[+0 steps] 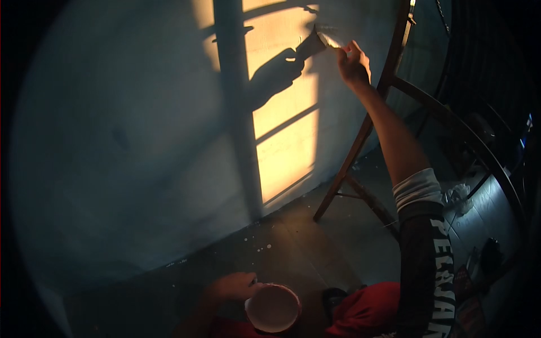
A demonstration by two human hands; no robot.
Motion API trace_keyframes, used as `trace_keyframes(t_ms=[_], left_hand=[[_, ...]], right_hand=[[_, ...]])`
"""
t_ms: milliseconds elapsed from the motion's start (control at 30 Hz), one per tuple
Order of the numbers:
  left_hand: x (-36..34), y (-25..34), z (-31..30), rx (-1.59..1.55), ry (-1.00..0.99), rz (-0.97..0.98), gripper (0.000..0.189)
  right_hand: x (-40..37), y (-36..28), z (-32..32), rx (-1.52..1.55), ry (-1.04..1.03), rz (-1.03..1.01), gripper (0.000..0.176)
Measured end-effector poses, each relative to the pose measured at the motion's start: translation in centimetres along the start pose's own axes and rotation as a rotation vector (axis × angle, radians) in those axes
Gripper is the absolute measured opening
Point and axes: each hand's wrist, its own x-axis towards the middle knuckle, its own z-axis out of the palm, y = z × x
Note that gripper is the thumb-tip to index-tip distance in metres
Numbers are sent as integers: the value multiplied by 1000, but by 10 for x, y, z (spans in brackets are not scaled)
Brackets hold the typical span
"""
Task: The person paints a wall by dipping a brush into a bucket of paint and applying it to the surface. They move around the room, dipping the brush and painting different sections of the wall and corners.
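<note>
My right hand [355, 65], at the end of the outstretched arm, is closed on the handle of a brush [329, 39]. The brush tip is at or very near the wall [158, 112], at the upper middle of the view. Its shadow and the hand's shadow fall on the sunlit patch [287, 129]. Low in the view, my left hand [236, 285] holds the rim of a round tub [273, 307]. The tub's inside looks pale; how full it is cannot be made out. Shade hides part of the left fingers.
A wooden ladder [356, 143] stands close to the wall, beside the right arm. White spots [264, 247] mark the floor [304, 242]. At the right are a clear plastic bag [459, 197] and dark items too dim to name. Red clothing [366, 310] shows below.
</note>
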Motion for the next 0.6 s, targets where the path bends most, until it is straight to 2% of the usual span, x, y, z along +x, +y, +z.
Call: trace_keyframes(t_ms=[100,200,333,400,433,500,533,600], left_hand=[[0,3,-1,26,19,-17,49],[2,-1,4,30,-7,28,50],[5,6,8,83,26,46,52],[1,9,7,84,50,41,52],[-2,13,5,73,34,31,53],[-8,18,0,64,29,23,53],[-11,20,-1,76,21,11,53],[-11,20,-1,88,11,-6,54]], right_hand=[[-31,11,7,-90,-90,59,29],[-26,26,3,-167,-237,48,30],[-12,24,0,-181,-256,5,31],[-1,16,-13,-155,-429,7,30],[1,12,-15,-148,-427,-6,30],[1,7,-21,-219,-499,-214,26],[-1,-13,-30,-218,-495,-221,26],[1,-53,-50,-393,-865,-96,22]])
